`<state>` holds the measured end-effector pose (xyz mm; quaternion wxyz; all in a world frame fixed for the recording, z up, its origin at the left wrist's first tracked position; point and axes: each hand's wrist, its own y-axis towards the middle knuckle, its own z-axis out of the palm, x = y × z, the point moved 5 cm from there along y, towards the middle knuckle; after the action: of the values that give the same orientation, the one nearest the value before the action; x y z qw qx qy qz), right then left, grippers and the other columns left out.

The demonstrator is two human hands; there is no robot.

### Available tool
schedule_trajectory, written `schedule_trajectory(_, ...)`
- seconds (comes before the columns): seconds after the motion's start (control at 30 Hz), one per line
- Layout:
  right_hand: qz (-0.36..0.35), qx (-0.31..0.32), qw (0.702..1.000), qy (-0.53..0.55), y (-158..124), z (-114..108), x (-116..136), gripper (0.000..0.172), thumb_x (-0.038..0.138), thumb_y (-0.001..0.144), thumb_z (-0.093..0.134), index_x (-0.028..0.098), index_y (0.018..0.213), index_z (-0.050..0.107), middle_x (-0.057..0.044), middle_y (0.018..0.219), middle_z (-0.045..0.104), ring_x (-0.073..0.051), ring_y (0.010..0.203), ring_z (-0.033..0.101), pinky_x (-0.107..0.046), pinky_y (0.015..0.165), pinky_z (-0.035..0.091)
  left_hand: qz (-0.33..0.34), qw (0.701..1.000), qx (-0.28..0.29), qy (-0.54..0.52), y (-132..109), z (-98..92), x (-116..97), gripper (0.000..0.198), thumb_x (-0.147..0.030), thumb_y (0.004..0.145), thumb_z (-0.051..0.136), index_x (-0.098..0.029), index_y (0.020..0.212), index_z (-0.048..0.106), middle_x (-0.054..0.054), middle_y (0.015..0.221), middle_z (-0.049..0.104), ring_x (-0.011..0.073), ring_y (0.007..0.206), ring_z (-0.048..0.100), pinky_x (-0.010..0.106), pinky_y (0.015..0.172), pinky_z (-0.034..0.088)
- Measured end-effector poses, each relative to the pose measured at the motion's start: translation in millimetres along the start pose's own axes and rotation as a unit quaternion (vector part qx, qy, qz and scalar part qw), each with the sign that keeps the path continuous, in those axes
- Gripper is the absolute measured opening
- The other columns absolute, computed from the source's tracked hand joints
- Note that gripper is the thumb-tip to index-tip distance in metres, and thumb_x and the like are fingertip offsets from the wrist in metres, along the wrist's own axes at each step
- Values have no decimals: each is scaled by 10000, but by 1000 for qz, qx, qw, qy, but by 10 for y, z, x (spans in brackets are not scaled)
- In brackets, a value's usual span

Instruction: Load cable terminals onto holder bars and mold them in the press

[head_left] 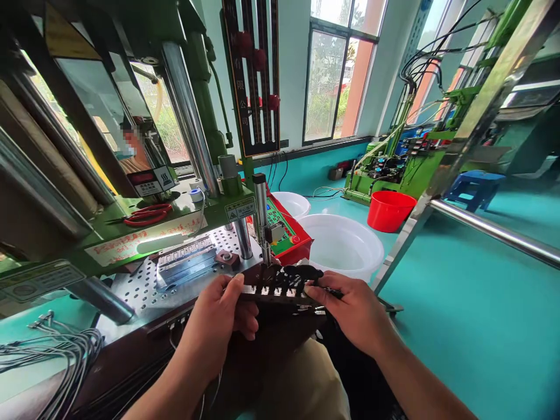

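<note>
Between both hands, above my lap, is a narrow metal strip (280, 296) with a row of small pins and black molded pieces (291, 274) standing along its far side. My left hand (223, 303) pinches the strip's left end, thumb on top and fingers curled below. At the other end my right hand (343, 303) is closed, thumb and forefinger pressed on the black pieces. Whether the pieces are fixed to the strip I cannot tell. Beyond my left hand, a metal mold block (188, 262) lies on the perforated press plate (140, 291).
The green press (196, 116) rises at left, with red-handled scissors (149, 214) on its ledge. A red control box (291, 233) and white tub (345, 242) stand ahead. Cables (65, 350) lie lower left. A metal frame (406, 233) and red bucket (389, 210) are right.
</note>
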<state>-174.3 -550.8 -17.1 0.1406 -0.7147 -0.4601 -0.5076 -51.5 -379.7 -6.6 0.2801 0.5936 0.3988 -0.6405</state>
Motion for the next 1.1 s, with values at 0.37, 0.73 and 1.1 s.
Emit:
schedule_trajectory(0.37,-20,-120,985,-124,-169,-568,-330,304,515,807,613,249,934,688,-32,956,658,-215,886,602,-313,789,451,-16,1000,19,14,-28,93,-16,242,-407,865,476,-176,809,432,14,525,596,149,382,518,251,364,411)
schedule_trajectory(0.73,-94,-203,963,-149,-160,21,-19,261,400,900,524,183,831,653,-51,803,574,-199,782,542,-338,735,422,-22,998,-6,-53,-163,336,145,301,-472,851,503,-182,818,428,13,579,606,142,418,529,247,375,424)
schedule_trajectory(1.1,-17,-83,994,-66,-212,-49,-266,277,463,896,503,224,864,639,-34,887,586,-198,859,548,-315,765,428,-48,997,-8,-67,-253,569,348,308,-477,866,488,-188,792,411,7,587,605,146,426,545,255,387,439)
